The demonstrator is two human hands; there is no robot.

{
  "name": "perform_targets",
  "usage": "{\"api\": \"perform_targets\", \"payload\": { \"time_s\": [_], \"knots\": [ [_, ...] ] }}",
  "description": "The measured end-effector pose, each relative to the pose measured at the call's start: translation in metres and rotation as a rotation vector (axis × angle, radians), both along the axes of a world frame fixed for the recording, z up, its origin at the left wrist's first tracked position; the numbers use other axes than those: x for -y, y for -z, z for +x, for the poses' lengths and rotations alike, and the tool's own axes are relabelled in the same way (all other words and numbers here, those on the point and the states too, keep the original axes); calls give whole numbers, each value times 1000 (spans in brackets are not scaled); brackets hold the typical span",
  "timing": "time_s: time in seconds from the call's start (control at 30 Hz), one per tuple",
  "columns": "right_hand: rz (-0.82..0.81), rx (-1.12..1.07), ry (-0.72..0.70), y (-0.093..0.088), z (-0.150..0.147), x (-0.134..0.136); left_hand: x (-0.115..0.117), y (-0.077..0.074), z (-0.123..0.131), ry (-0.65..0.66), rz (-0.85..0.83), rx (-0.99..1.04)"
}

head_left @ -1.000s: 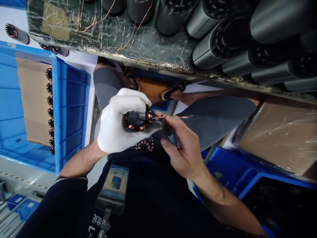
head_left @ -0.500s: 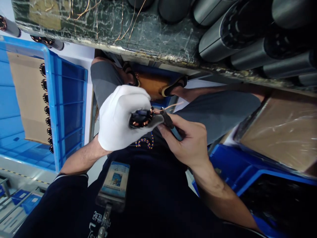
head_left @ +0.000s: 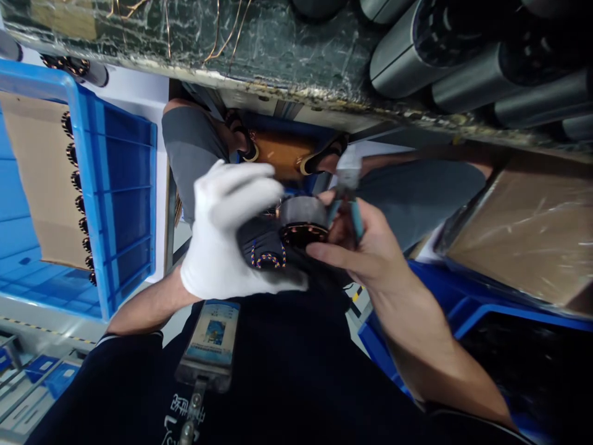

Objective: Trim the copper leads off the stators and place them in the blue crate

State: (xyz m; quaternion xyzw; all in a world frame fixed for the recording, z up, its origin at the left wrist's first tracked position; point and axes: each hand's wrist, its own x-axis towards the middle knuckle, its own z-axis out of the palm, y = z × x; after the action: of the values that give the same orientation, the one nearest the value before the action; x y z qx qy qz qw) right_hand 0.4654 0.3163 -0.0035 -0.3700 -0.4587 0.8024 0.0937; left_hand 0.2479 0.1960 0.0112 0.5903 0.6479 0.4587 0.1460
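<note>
My left hand (head_left: 227,235), in a white glove, is curled loosely round the near end of a grey stator (head_left: 301,219) with copper windings; its fingers are smeared by motion. Bare, my right hand (head_left: 365,247) grips small cutters with blue handles (head_left: 354,213). Its outstretched fingers also touch the stator's underside. The stator's open end with the copper coils faces down towards me. Both hands meet in the middle of the view, above my lap.
A blue crate (head_left: 115,185) at the left holds cardboard and a row of wound stators. A green bench mat (head_left: 287,55) with copper wire scraps runs along the top; grey metal cylinders (head_left: 463,68) lie at the top right. Wrapped cardboard (head_left: 523,235) and a blue bin (head_left: 445,309) sit at the right.
The stator has turned so its grey side and coil end now show, and it sits more towards my right hand. The copper wire lead no longer shows. The cutters have swung upright.
</note>
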Motion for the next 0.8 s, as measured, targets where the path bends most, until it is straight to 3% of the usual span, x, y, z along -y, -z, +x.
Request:
{"api": "perform_targets", "payload": {
  "time_s": [0.07, 0.1, 0.2, 0.27, 0.33, 0.47, 0.63, 0.8],
  "knots": [
    [71, -3, 74, 0, 8, 0, 8, 3, -6, -49, -157, 168],
    [101, -29, 88, 0, 10, 1, 10, 6, -7, 13, -297, 341],
    [218, -151, 25, 0, 7, 8, 6, 13, -2, 381, -668, 965],
    [352, -209, -54, -4, 2, 10, -3, 13, 5, 534, -749, 1146],
    [562, -179, -131, -11, 1, 7, -11, 8, 10, 537, -744, 1122],
    [989, -31, -304, -30, 16, -10, -16, -7, 8, 418, -623, 961],
    [1180, 2, -517, -43, 40, -26, -15, -11, 6, 409, -600, 877],
    [1314, 69, -627, -47, 47, -26, -17, -9, 9, 422, -634, 861]
  ]
}}
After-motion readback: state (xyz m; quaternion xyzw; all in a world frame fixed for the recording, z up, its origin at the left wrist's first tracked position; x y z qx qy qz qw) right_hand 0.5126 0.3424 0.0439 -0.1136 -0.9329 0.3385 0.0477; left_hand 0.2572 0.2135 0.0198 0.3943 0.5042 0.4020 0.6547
